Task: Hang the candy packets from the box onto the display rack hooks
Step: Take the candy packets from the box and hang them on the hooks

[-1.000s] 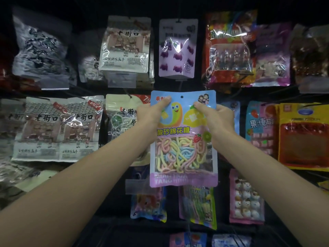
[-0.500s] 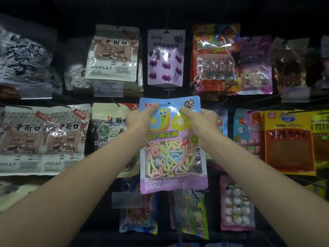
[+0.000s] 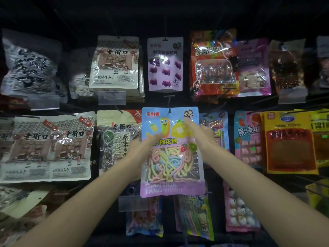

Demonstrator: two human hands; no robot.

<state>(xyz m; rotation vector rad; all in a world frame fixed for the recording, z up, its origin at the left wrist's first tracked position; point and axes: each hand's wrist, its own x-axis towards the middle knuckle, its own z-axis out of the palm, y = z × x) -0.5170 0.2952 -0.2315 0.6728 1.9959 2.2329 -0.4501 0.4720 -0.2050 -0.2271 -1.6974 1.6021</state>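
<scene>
Candy packet (image 3: 170, 150), a flat pouch with a blue top, a cartoon worm and lemon, a purple band of Chinese characters, a clear window showing pastel rope candy, and a lilac strip at the bottom, hangs upright in the middle row of the display rack, its hole at a dark hook (image 3: 169, 110). Left hand (image 3: 140, 145) pinches its left edge, thumb on the front. Right hand (image 3: 203, 138) lies half open against its right edge, fingers extended, touching the front.
</scene>
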